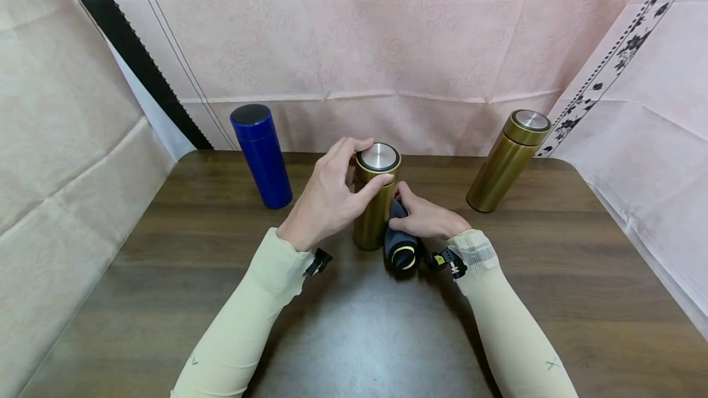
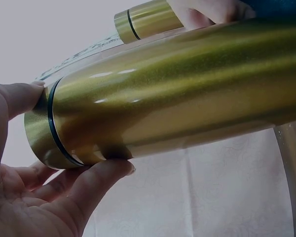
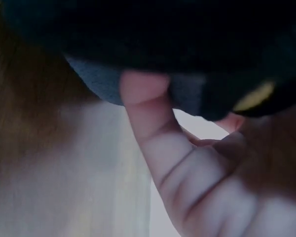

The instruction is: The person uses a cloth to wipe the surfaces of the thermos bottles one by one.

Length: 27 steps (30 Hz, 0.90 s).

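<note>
A gold thermos flask (image 1: 376, 214) with a silver-topped lid stands upright mid-table. My left hand (image 1: 333, 196) grips it around the lid and upper body, thumb on the near side and fingers behind. In the left wrist view, that flask (image 2: 177, 94) fills the middle, with the fingers at its lid end. Beside its base, my right hand (image 1: 428, 214) pinches a soft-looking blue-grey roll (image 1: 399, 239) with a black end ringed in yellow; its exact kind is unclear. The right wrist view shows a finger against the roll's grey-blue surface (image 3: 96, 81); most of it is dark.
A blue flask (image 1: 262, 155) with a dark lid stands at the back left. Another gold flask (image 1: 506, 161) stands at the back right. The brown wooden table (image 1: 354, 336) is bordered by pale cloth (image 1: 354, 42) hanging behind and at both sides.
</note>
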Available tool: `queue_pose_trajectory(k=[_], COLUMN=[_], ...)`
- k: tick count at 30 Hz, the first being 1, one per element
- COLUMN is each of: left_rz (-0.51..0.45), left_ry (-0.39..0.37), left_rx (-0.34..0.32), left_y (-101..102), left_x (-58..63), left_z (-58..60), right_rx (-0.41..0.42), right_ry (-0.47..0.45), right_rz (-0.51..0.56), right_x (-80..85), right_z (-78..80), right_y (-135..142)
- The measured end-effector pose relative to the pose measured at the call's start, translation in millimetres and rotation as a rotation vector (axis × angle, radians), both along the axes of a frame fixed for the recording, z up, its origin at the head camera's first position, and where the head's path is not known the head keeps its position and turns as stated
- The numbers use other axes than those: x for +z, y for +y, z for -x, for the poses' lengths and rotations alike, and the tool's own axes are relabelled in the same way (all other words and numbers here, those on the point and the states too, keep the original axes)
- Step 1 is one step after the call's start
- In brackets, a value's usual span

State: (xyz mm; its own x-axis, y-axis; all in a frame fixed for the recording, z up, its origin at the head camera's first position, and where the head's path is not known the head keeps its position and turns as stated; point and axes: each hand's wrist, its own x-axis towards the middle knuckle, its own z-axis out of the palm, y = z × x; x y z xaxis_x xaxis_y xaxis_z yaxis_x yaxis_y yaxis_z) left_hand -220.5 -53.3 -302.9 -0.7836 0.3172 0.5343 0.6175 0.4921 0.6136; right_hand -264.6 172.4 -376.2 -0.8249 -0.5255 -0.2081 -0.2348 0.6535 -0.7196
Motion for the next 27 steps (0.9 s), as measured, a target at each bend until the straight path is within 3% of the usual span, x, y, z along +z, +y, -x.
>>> queue_pose_trajectory(k=[5,9,20,27], left_rz=[-0.006,-0.009,-0.007,-0.090], left_ry=[-0.012,-0.022,-0.032,-0.121], left_rx=[-0.003,-0.003,0.011,0.000], left_y=[-2,-3,-3,-3], left_x=[0.6,0.4,0.7,-2.0], left_z=[-0.8,-1.1,-0.5,1.5], right_rx=[0.011,-0.029,-0.107,-0.201], right_ry=[0.007,0.013,0.089,0.138], right_rz=[-0.015,-0.003,0.092,0.076], right_x=[7.1,14.9,57.8,75.0], right_z=[-1.1,-2.0,-21.2,-31.8], right_y=[5,8,21,32])
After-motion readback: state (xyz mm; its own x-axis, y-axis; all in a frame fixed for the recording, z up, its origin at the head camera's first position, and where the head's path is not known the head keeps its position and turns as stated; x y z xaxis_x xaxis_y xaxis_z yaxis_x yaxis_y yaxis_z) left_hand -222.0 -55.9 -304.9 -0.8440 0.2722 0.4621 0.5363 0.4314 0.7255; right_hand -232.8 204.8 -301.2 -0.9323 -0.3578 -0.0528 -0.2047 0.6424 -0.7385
